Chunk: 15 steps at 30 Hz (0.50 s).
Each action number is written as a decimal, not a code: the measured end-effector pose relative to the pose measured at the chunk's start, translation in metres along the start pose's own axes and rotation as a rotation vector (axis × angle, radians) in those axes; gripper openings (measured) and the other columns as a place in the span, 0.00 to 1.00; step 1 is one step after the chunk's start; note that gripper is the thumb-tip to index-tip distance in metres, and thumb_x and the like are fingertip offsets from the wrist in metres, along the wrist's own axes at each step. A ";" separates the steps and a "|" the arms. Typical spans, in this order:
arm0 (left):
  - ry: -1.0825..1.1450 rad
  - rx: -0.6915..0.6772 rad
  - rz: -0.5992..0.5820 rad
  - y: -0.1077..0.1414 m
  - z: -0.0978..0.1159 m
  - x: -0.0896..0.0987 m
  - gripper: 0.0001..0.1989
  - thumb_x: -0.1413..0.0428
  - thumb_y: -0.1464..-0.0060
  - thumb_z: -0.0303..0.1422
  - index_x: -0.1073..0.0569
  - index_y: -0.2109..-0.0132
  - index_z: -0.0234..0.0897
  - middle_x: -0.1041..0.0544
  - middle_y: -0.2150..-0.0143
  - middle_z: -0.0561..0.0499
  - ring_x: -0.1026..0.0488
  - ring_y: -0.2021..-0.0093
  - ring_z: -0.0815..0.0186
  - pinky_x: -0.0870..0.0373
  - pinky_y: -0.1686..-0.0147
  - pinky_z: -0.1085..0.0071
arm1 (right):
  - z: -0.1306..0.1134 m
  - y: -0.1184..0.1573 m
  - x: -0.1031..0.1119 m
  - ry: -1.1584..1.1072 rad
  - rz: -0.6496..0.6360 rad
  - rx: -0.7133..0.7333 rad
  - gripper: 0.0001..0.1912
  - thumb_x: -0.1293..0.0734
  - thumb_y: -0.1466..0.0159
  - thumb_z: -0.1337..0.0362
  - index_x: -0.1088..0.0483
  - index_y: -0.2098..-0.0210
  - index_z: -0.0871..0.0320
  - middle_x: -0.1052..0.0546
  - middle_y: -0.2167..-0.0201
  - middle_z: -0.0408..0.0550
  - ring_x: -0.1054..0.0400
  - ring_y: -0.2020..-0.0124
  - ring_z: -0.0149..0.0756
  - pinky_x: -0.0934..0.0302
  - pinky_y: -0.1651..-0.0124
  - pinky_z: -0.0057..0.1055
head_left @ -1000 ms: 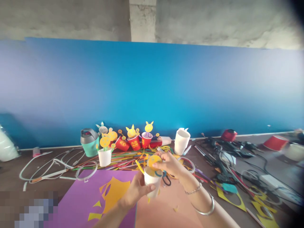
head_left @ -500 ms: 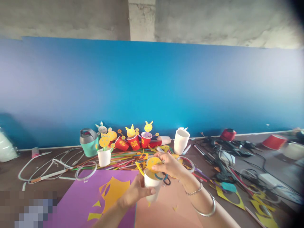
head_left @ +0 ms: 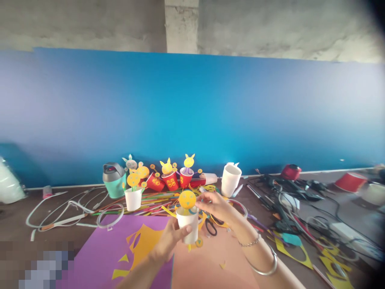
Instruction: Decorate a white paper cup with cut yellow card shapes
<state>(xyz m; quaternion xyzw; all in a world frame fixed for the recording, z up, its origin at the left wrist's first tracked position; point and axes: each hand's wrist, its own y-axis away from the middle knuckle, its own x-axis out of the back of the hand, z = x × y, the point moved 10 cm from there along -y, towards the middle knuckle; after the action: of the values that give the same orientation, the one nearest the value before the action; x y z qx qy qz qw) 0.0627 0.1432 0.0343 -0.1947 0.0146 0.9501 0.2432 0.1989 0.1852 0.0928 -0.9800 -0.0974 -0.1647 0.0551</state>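
Observation:
My left hand [head_left: 170,237] is wrapped round a white paper cup [head_left: 188,229], held upright above the orange sheet. A round yellow paper face [head_left: 187,199] with drawn features stands up from the cup's mouth. Beside the face's right edge, my right hand [head_left: 215,205] has its fingertips pinched together; whatever lies between them is hidden. A bluish curved strip [head_left: 191,211] shows at the cup's rim below the face. By the cup's lower right is a small yellow disc [head_left: 199,242]. Dark-handled scissors [head_left: 211,227] lie just right of the cup.
Purple paper [head_left: 99,257] and orange paper [head_left: 210,265] cover the front. Behind stand red cups [head_left: 170,181] with yellow rabbit faces, a white cup [head_left: 133,200] with faces, stacked white cups [head_left: 231,180] and a teal container [head_left: 114,184]. Cables and a glue gun [head_left: 284,222] crowd the right.
The cup has risen and shifted slightly left in my left hand. My right fingers have moved from over the yellow face to its right edge, uncovering it.

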 end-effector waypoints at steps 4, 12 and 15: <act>0.007 0.017 0.013 0.000 -0.001 0.000 0.29 0.30 0.55 0.45 0.21 0.48 0.35 0.20 0.57 0.42 0.25 0.58 0.55 0.29 0.60 0.65 | 0.008 -0.003 -0.001 -0.014 0.003 -0.021 0.11 0.26 0.44 0.57 0.24 0.68 0.58 0.24 0.76 0.43 0.30 0.73 0.36 0.38 0.70 0.30; -0.054 0.037 -0.078 0.002 -0.004 -0.012 0.25 0.29 0.55 0.44 0.21 0.52 0.35 0.20 0.60 0.44 0.24 0.62 0.57 0.29 0.62 0.65 | -0.013 0.008 -0.013 -0.020 0.006 -0.026 0.15 0.25 0.45 0.52 0.23 0.68 0.58 0.20 0.69 0.47 0.26 0.67 0.41 0.35 0.67 0.31; -0.070 0.056 -0.162 0.004 -0.003 -0.024 0.27 0.30 0.54 0.45 0.22 0.51 0.35 0.20 0.59 0.42 0.23 0.60 0.54 0.30 0.61 0.63 | -0.009 0.013 -0.018 -0.035 0.012 -0.094 0.15 0.25 0.45 0.56 0.24 0.62 0.56 0.21 0.71 0.45 0.28 0.73 0.38 0.39 0.74 0.29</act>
<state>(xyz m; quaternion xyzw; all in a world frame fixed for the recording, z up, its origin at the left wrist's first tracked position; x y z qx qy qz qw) 0.0808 0.1281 0.0399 -0.1551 0.0169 0.9327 0.3251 0.1819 0.1686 0.0942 -0.9848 -0.0846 -0.1517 0.0083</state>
